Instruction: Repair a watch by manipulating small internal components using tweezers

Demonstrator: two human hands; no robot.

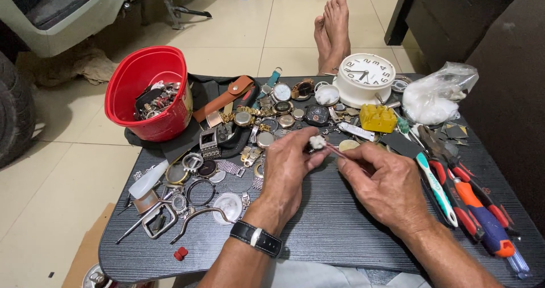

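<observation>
Left hand [292,166] pinching small white part [317,142], right hand [386,187] probing with thin tool [339,150]

A crumpled clear plastic bag [436,92] lies beside the white clock [366,79].

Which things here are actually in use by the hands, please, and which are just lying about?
In use:
- left hand
- right hand
- small white part
- thin tool

Lying about:
- red bucket
- white clock
- yellow block
- toothbrush
- screwdriver
- plastic bag
</observation>
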